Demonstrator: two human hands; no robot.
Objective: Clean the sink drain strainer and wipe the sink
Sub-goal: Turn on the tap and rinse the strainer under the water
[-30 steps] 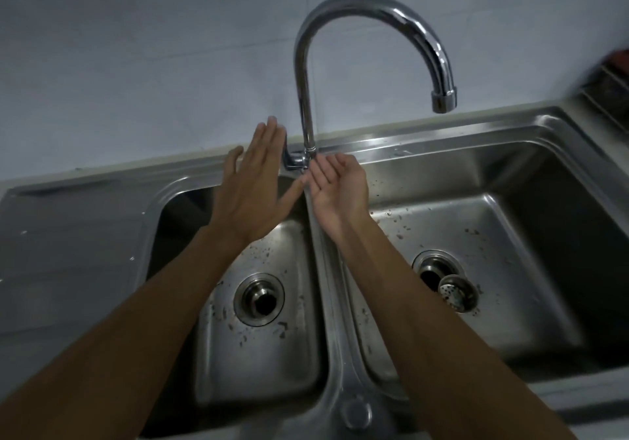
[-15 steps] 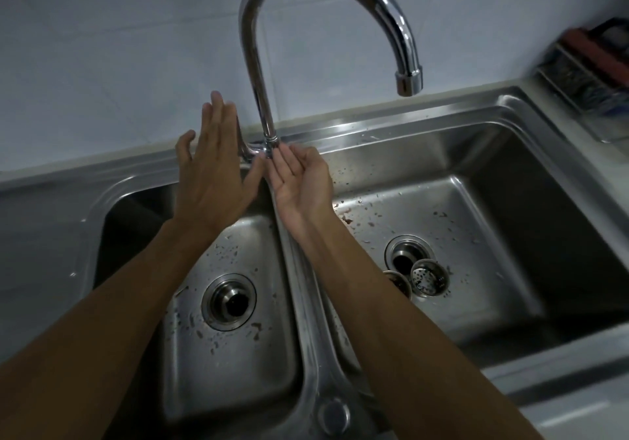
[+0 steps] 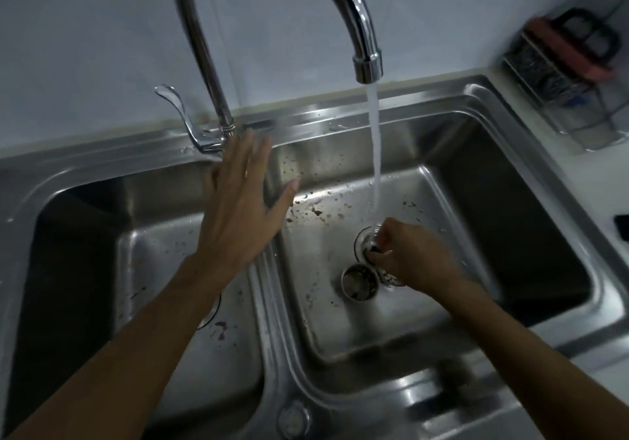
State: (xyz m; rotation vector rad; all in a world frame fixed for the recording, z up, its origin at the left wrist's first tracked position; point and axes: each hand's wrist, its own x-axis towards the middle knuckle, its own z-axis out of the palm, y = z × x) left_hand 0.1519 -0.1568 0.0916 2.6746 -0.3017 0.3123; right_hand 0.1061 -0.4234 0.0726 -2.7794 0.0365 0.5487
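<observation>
1. Head view: water (image 3: 374, 153) is running from the tap (image 3: 366, 61) into the right basin, landing at the drain (image 3: 366, 240).
2. The right hand (image 3: 413, 257) is reaching into that drain, fingers (image 3: 381, 252) curled on something small and dark; whether it is a strainer, I cannot tell.
3. A strainer cup (image 3: 359, 282) is sitting just beside the drain, debris inside.
4. The left hand (image 3: 238, 201) is hovering left of the drain, fingers spread, holding nothing.
5. Best to pinch firmly and keep the piece under the stream.

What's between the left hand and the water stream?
In the head view, only bare sink wall and floor, flecked with dark food bits, lies between the left hand and the water stream.
</observation>
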